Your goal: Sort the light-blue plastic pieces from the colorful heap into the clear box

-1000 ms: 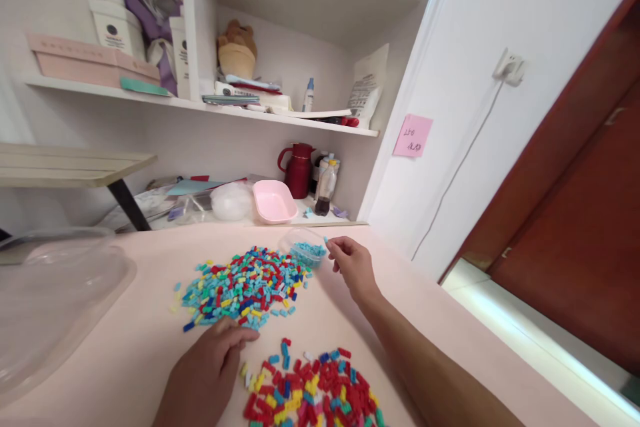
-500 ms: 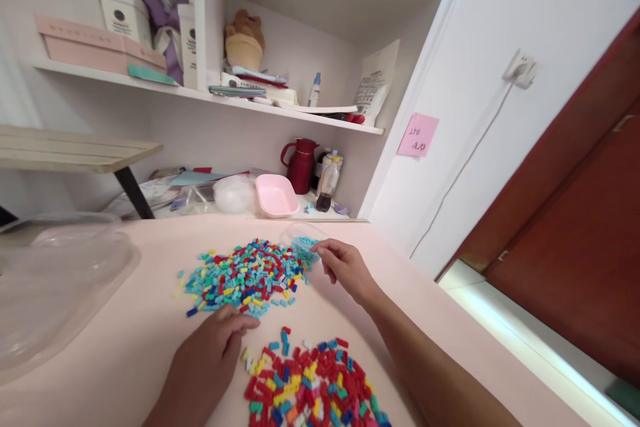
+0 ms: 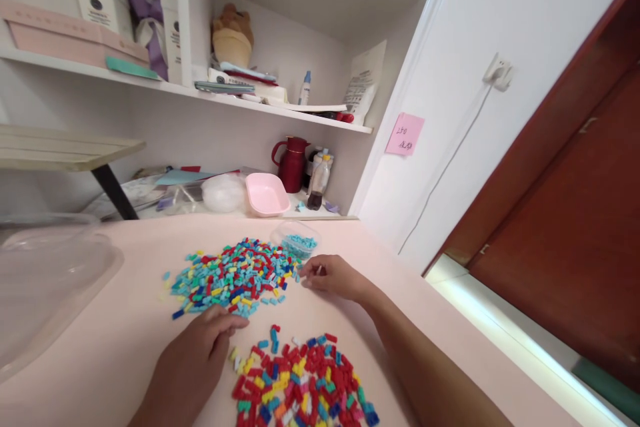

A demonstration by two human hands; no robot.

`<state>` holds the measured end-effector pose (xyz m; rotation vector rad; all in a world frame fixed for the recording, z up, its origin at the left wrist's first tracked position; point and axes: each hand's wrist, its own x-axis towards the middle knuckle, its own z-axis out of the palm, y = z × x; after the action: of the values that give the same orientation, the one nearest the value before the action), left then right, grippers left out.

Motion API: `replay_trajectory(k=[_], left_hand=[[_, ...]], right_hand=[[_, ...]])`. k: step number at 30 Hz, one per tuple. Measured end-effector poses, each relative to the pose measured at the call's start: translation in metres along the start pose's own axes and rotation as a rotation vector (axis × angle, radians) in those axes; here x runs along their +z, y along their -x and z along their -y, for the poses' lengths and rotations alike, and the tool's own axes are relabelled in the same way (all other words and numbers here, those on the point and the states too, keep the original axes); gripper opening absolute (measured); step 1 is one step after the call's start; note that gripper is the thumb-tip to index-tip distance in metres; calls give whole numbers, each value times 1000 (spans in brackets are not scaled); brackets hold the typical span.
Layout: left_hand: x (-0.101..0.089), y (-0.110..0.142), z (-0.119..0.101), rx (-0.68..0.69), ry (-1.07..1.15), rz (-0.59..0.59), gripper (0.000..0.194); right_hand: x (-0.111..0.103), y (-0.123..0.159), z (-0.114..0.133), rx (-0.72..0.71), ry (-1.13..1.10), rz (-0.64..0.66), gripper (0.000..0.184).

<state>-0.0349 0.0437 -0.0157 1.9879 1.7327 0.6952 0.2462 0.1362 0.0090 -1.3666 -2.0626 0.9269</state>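
Note:
A mixed pile of small plastic building bricks (image 3: 235,277), many of them light blue, is spread on the pink tabletop. My left hand (image 3: 197,353) rests at the pile's near edge, its fingers stretched out and nothing visibly held. At the right edge of that pile is my right hand (image 3: 333,277), fingers loosely bent, with a gap between thumb and fingers. Just beyond it sits a small clear plastic tub (image 3: 300,240) with light blue bricks inside. Closer to me lies a second pile of bricks (image 3: 305,380), mostly red and yellow.
Large clear plastic containers (image 3: 50,287) stand on the left. Along the back are a pink basin (image 3: 267,195), a dark red jug (image 3: 293,163) and a bottle with dark liquid (image 3: 319,183). A shelf (image 3: 280,110) spans above them. A wooden stand (image 3: 65,150) is at far left.
My right hand has drawn back from the clear tub toward me, down to the right edge of the blue pile. My left hand stays by the pile. The view has shifted slightly right.

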Motion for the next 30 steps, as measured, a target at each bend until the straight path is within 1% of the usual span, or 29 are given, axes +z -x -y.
replay_trajectory(k=[4,7,12,20,24,28,30], left_hand=[[0,0,1,18,0,-3,33],[0,1,0,17,-1,-14,34],[-1,2,-4,8,-20,-17,35],[0,0,-3,17,4,-12,34],[1,0,2,24,24,-23,32],[4,-2,8,47,19,-9,33],[5,-3,10,57,16,-6,33]], right_hand=[[14,-4,5,-37,257,-103,17],[19,-5,9,-52,380,-133,13],[23,-4,11,-78,398,-118,4],[24,-4,15,-54,380,-130,6],[24,-6,10,-54,290,-125,5],[16,-6,10,-44,-9,-85,6],[10,-5,14,-37,-159,-136,10]])
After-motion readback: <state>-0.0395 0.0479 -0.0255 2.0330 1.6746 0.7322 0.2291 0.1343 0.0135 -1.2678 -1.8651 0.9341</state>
